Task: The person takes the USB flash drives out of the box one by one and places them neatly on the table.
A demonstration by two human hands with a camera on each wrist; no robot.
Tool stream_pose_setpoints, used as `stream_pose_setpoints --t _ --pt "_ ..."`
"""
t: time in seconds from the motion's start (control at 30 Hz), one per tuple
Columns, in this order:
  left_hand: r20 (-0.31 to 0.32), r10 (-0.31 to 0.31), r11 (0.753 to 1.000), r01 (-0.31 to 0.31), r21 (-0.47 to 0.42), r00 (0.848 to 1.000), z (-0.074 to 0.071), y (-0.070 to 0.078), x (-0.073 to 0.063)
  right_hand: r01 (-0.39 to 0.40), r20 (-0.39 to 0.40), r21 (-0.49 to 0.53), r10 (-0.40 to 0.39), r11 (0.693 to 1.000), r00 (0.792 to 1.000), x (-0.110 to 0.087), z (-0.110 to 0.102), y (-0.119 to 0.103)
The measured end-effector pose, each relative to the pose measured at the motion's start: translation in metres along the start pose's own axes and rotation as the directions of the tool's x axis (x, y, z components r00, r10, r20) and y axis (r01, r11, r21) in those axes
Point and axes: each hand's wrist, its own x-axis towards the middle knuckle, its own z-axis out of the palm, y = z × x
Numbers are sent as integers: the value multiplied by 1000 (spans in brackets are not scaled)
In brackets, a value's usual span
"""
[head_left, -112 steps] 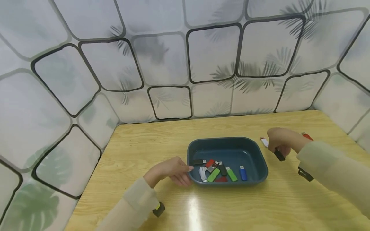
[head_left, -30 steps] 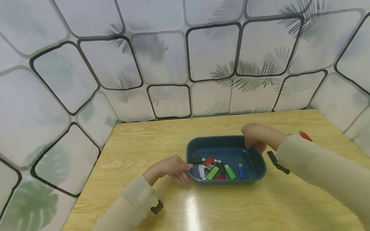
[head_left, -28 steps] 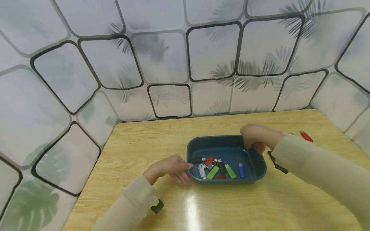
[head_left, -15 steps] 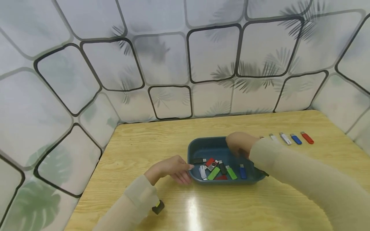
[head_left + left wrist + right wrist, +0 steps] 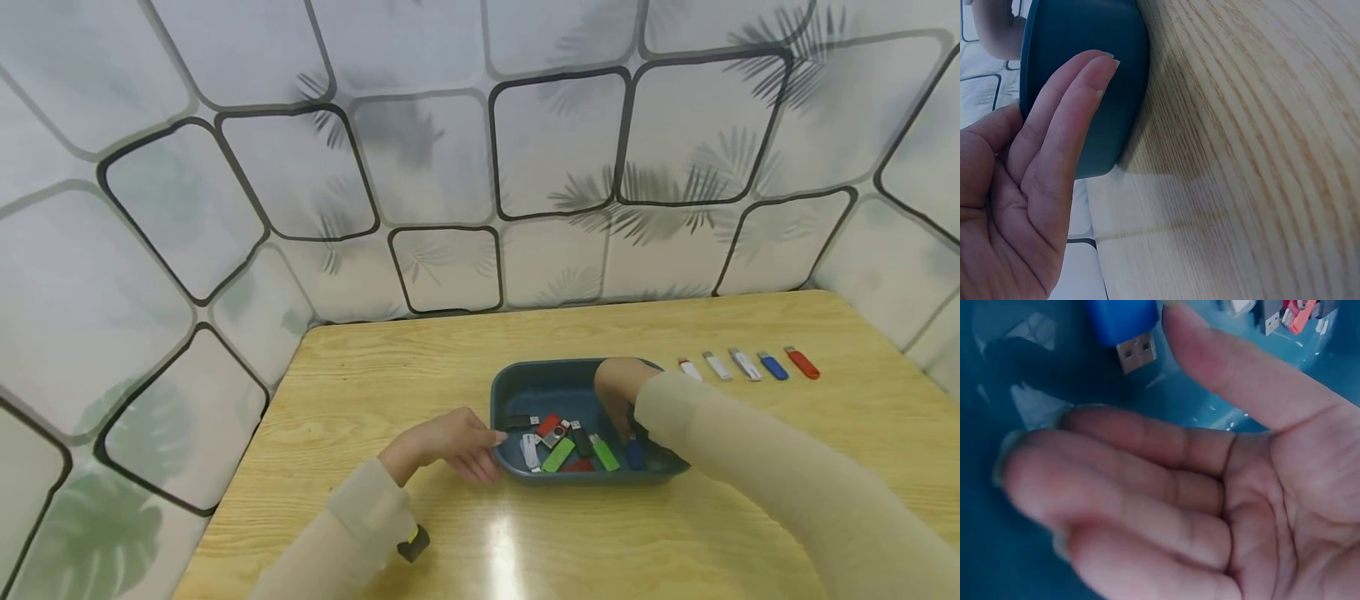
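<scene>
A dark blue plastic bin (image 5: 536, 375) sits on the wooden table with several USB sticks inside. My left hand (image 5: 465, 446) grips its left rim, thumb at the rim and fingers along the outer wall (image 5: 1107, 134). My right hand (image 5: 617, 390) reaches into the bin's right part. In the right wrist view its thumb and loosely bent fingers (image 5: 1122, 487) stand apart, holding nothing, close to a blue USB stick (image 5: 1124, 322) with its metal plug showing. Left of that lie green USB sticks (image 5: 604, 452), black ones (image 5: 581, 440), a white one (image 5: 529, 452) and red ones (image 5: 549, 425).
Right of the bin, several USB sticks lie in a slanting row on the table: white with red (image 5: 689, 369), white (image 5: 717, 366), silver-white (image 5: 745, 365), blue (image 5: 773, 366) and red (image 5: 803, 362). A patterned cloth wall (image 5: 442, 183) stands behind the table.
My right hand has moved left from beside the white-and-red USB stick on the table, over the bin's right rim and down near the blue stick. The left hand has stayed on the bin.
</scene>
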Motion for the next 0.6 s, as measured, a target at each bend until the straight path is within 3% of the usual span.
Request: stream_pose_setpoints --t 0.07,0.2,0.33,0.43,0.6 --pt "0 1 1000 -1 1 1000 0 1 -1 -19 29 -5 19 1000 999 0 0 0" --pt "-11 3 1000 -3 -6 1000 0 -1 -1 19 129 -57 -12 998 992 4 -2 -2" --pt "-13 6 1000 -6 -10 1000 0 -2 0 54 278 -86 -28 995 960 8 -3 -7" --pt "-9 4 1000 -4 -9 1000 1 -2 1 22 303 -70 0 997 953 7 -4 -8" --pt "-15 1 1000 -1 -12 1000 1 -2 1 -48 276 92 21 995 961 2 -10 -7"
